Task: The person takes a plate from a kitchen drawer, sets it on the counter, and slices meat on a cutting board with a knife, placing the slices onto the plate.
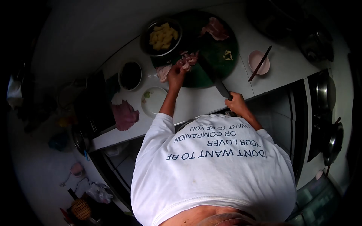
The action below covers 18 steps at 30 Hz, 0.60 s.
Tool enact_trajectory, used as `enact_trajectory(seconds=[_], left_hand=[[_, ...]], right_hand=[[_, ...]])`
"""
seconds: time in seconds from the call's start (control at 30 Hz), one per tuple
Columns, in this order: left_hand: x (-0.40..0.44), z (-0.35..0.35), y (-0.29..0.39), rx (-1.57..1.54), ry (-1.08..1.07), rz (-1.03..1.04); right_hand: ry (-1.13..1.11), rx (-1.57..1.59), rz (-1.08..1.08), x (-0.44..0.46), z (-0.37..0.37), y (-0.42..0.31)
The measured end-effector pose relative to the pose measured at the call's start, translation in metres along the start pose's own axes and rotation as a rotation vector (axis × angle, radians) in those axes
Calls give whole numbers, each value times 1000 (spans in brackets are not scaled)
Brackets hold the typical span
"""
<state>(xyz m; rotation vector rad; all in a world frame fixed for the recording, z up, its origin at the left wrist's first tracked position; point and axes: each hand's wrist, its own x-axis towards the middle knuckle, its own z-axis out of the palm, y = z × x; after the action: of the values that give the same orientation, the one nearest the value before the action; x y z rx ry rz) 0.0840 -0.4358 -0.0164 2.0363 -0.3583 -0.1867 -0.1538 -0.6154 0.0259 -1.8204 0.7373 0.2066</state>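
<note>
My right hand is wrapped round the handle of a kitchen knife, whose long dark blade points up and left across the round green cutting board. At the board's near left edge, my left hand has its fingers bent and closed on raw meat, which is cut in small pieces. A paler flap of meat lies beside that hand. Farther back on the board rests a larger slab of raw meat. Some small pale pieces, perhaps garlic, sit on its right side.
A metal bowl of yellow chunks overlaps the board's left side. Nearby are a dark-filled bowl, a white plate and a purplish cloth. Chopsticks lie across a pink bowl. Pots stand at right.
</note>
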Motion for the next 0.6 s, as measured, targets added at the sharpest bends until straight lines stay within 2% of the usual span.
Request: enact_trajectory(seconds=[0.07, 0.13, 0.17, 0.27, 0.4, 0.53, 0.6], left_hand=[[-12, 0, 6, -33, 97, 177], [-21, 9, -32, 266, -38, 376], [-24, 8, -30, 416, -106, 475], [-44, 5, -17, 371, -111, 261], [-40, -2, -17, 237, 7, 329], [-36, 20, -30, 212, -60, 113], [-34, 27, -24, 263, -38, 220]], right_hand=[[1, -5, 5, -1, 0, 3], [-5, -23, 11, 1, 0, 1], [-5, -30, -4, 1, 0, -2], [4, -49, -37, 3, -2, -14], [-17, -71, -80, 3, 2, -18], [-42, -99, -112, 8, 6, -25], [-31, -155, -170, 12, 8, -28]])
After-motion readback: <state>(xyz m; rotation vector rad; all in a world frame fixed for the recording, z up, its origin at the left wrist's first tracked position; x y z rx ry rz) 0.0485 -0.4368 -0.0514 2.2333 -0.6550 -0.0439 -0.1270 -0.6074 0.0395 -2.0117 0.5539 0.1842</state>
